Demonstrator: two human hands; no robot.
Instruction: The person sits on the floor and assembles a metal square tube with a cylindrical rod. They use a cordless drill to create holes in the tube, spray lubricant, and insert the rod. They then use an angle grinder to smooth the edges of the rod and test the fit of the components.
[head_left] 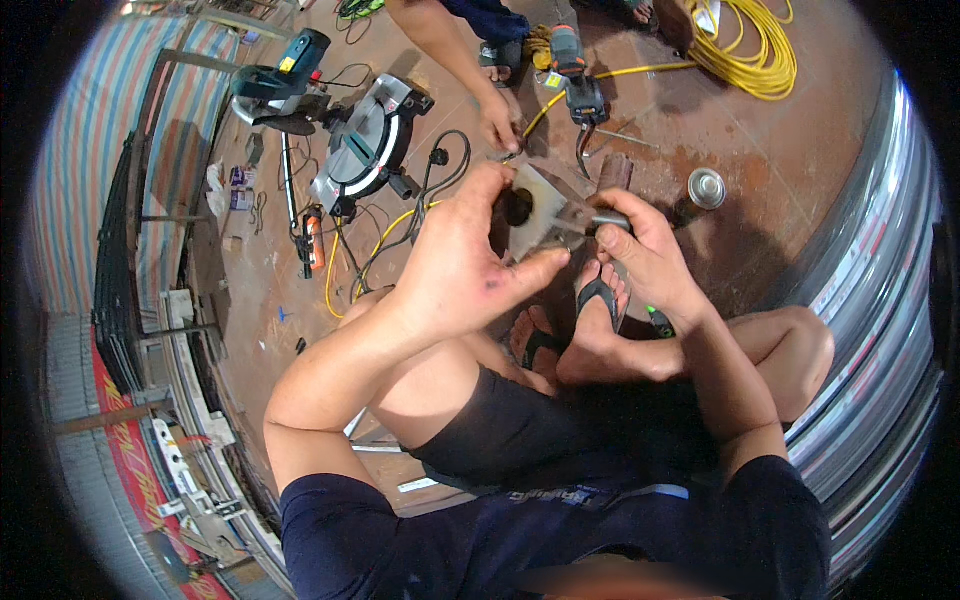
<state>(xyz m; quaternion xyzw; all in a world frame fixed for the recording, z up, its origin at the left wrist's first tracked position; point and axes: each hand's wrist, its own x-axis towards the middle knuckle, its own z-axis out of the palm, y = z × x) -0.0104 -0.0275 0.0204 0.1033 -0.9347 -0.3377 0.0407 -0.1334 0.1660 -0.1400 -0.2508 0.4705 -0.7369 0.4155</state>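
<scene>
Gripping plate (546,206), left hand (455,258) half-spread; right hand (645,245) curled round cylinder (609,218); co-worker's hand (498,122), drill (583,96) beyond.

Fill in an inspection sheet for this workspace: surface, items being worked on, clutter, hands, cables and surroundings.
Surface: reddish-brown floor with scattered marks.
Job's things: metal plate with a round hole; grey cylinder beside it, exact kind unclear.
Clutter: mitre saw at left, power drill ahead, metal can at right.
Hands: left hand grips the metal plate; right hand grips the grey cylinder; another person's hand is just beyond the plate.
Cables: black cable loops near the saw; yellow cable or hose coiled upper right.
Surroundings: striped sheeting at left; shiny long lengths at right.
</scene>
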